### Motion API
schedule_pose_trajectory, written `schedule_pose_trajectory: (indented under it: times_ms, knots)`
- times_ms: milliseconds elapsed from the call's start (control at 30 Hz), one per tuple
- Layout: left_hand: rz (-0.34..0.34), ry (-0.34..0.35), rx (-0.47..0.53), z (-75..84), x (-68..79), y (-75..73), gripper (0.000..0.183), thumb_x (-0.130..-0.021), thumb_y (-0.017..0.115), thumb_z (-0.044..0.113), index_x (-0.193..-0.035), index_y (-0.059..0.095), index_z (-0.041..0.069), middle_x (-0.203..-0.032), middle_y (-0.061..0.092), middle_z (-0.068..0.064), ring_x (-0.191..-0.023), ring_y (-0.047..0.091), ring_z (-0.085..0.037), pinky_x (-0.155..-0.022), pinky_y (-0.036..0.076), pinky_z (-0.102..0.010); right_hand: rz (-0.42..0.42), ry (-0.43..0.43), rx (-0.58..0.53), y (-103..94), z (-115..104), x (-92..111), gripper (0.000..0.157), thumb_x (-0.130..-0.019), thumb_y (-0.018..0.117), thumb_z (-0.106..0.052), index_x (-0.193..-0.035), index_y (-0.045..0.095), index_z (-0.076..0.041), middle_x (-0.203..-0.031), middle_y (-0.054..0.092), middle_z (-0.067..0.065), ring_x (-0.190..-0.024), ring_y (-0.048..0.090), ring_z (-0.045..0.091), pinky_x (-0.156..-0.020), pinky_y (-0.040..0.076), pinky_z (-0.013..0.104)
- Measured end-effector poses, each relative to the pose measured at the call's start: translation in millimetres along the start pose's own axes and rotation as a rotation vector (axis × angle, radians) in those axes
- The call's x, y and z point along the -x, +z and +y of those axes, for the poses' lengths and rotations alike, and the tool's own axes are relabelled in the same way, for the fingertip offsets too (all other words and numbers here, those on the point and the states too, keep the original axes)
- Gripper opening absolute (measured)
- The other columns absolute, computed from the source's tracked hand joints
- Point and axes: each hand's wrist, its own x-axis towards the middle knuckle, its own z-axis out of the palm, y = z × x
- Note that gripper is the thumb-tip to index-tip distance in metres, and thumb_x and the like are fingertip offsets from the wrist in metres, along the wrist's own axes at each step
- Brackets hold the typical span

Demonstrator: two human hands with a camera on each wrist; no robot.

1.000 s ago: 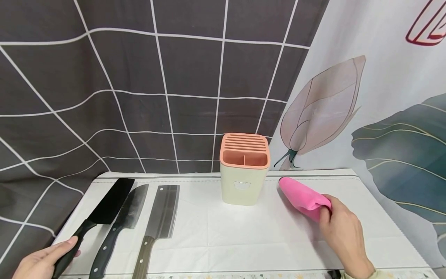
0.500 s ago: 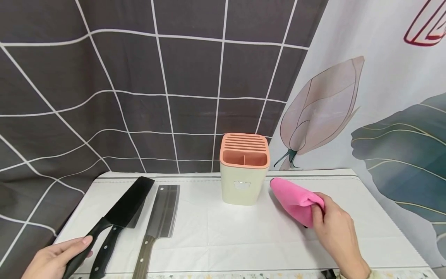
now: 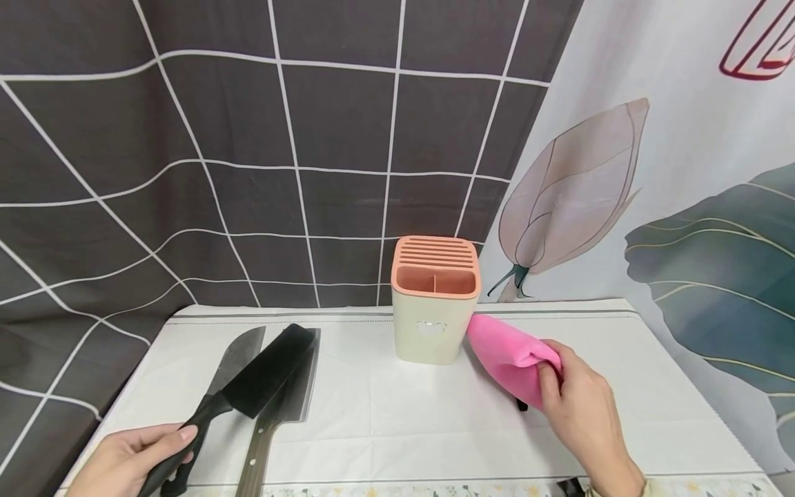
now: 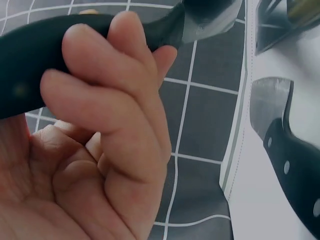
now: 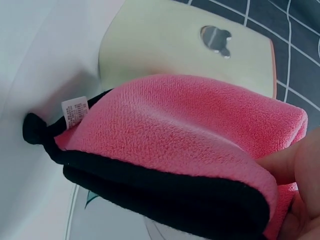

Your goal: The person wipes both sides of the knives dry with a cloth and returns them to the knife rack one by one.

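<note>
Black knife: raised at the left of the table, passing over the other two blades; whether it touches either cannot be told.
Left hand: fingers wrapped round its handle.
Pink cloth: folded, black-trimmed, just beside the holder; contact unclear.
Right hand: pinches the cloth's near end between thumb and fingers.
Riveted knife: flat, under the held handle.
Cleaver: flat, its blade partly covered from above.
Holder: upright, orange slotted top.
Scrape risk: a low or tilted blade could knock the cleaver, since they overlap.
Tipping risk: the cloth, so near, might nudge the holder.
Cut risk: fingers could meet the edge if both hands close in carelessly.
</note>
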Motion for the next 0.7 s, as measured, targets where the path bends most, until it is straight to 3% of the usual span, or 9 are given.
schedule_pose_trajectory:
  times_ms: [200,433,500,700]
  knots:
    - [-0.025,0.048,-0.041,9.2,0.9,6.7,0.036,-0.1,0.062,0.029,-0.108,0.074,-0.004,-0.08,0.073,0.002,-0.069,0.055,-0.005,-0.06,0.045,-0.024,0.006,-0.005,-0.014,0.6,-4,1,0.027,-0.088,0.064,0.002,-0.115,0.067,0.001,-0.099,0.072,0.02,-0.079,0.068,0.038,-0.069,0.052,0.059]
    - [-0.127,0.118,0.107,10.7,-3.3,17.3,0.029,-0.101,0.061,0.017,-0.108,0.073,-0.008,-0.082,0.073,0.0,-0.075,0.055,-0.005,-0.062,0.045,-0.025,0.008,-0.016,-0.021,-0.2,-8,2,0.028,-0.087,0.065,0.002,-0.115,0.068,-0.001,-0.1,0.073,0.017,-0.079,0.069,0.034,-0.068,0.052,0.056]
    - [-0.148,0.144,0.098,11.3,-4.6,19.4,0.027,-0.101,0.061,0.017,-0.108,0.073,-0.007,-0.083,0.073,0.0,-0.078,0.055,-0.004,-0.064,0.044,-0.024,0.005,-0.018,-0.02,-0.7,-10,2,0.028,-0.087,0.065,0.002,-0.115,0.068,-0.001,-0.1,0.073,0.016,-0.078,0.068,0.032,-0.067,0.052,0.055]
    - [-0.227,0.13,0.094,18.1,-7.6,24.0,0.033,-0.1,0.062,0.019,-0.115,0.07,-0.011,-0.089,0.075,-0.004,-0.086,0.055,-0.003,-0.072,0.044,-0.023,0.014,-0.027,-0.021,-2.0,-15,2,0.029,-0.086,0.066,0.002,-0.115,0.069,-0.004,-0.099,0.073,0.013,-0.074,0.066,0.026,-0.065,0.051,0.05]
